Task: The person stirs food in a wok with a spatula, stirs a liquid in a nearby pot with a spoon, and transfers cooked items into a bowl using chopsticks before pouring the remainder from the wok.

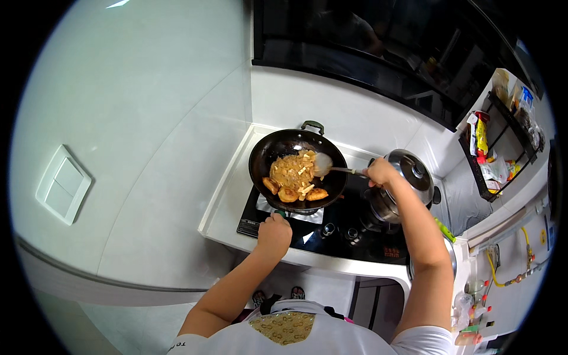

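A dark wok (258, 155) sits on the left side of a black glass cooktop (378, 251). Inside it are pale brown, sauced pieces (291, 168) with several browned, rounded chunks (288, 195) along the near side. My left hand (275, 234) is closed on the wok's near handle, at the front edge of the cooktop. My right hand (381, 172) grips the handle of a metal ladle (323, 164). The ladle's rounded head rests among the food, toward the wok's right side.
A lidded steel pot (408, 171) stands right of the wok, close under my right forearm. A wall rack (497, 142) with packets hangs at the far right. Bottles (476, 296) stand at the lower right. A pale wall (160, 130) rises along the left.
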A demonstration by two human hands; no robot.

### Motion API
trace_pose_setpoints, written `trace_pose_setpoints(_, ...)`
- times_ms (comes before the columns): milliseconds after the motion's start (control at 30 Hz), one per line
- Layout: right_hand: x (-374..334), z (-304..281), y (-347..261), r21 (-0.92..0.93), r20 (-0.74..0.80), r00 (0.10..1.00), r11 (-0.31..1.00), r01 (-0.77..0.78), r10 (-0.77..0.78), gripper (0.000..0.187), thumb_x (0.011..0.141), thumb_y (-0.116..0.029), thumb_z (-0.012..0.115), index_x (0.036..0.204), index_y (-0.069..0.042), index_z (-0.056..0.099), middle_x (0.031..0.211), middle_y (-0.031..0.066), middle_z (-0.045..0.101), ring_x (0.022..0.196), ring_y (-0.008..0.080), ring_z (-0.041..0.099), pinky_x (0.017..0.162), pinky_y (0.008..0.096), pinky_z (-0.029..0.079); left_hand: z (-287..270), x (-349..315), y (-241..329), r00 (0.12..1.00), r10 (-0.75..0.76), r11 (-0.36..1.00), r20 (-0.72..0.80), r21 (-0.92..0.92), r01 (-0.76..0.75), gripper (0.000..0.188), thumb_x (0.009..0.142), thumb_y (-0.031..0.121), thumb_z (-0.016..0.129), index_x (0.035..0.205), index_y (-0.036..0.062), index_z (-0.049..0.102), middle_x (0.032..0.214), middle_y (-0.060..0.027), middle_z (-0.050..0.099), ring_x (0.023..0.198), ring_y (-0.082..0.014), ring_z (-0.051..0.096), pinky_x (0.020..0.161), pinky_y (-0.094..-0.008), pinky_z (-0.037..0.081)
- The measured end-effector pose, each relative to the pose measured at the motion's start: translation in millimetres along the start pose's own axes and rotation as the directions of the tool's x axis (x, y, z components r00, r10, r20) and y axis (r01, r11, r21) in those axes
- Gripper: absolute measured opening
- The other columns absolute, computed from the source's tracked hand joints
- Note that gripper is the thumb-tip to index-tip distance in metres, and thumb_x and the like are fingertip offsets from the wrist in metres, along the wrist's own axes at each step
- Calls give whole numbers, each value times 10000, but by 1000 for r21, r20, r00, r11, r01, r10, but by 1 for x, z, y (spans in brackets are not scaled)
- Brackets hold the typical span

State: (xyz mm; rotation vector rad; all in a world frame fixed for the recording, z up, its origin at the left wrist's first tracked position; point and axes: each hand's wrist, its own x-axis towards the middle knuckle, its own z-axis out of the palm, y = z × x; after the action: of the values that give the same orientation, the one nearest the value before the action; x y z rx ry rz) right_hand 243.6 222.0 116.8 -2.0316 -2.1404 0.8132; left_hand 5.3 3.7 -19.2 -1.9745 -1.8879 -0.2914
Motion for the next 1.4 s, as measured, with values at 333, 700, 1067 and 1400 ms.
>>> trace_pose_setpoints(333,-9,98,11,809,403,915,468,-355,-1,216,930,-232,526,835,-37,529,588,49,518,351,75,325,295,219,237,2,-1,-3,999,12,1000,35,-5,-12,149,724,71,613,843,-16,639,741,-78,545,641,-202,577,491,-316,483)
trace_pose_setpoints(700,-52,37,34,586,-139,989,800,127,-55,216,882,-197,571,888,3,652,603,97,577,373,194,473,357,323,366,-4,0,-6,999,41,995,23,-94,-39,158,724,72,613,847,-25,634,751,-95,553,639,-213,578,482,-311,486)
trace_pose_setpoints(1067,-84,28,15,-460,-329,796,823,334,-508,227,836,-216,602,954,-32,660,746,229,639,723,402,634,663,476,516,-2,2,-7,998,40,996,39,-85,-36,181,689,71,614,840,-26,634,764,-104,555,654,-219,579,491,-317,489)
trace_pose_setpoints(1400,1,-67,-28,-123,342,918,978,-170,203,144,867,-178,553,944,-123,662,600,41,558,425,80,468,352,252,312,-4,0,-7,997,28,993,66,-117,-20,158,701,64,604,832,-19,634,790,-107,564,695,-222,588,528,-318,501)
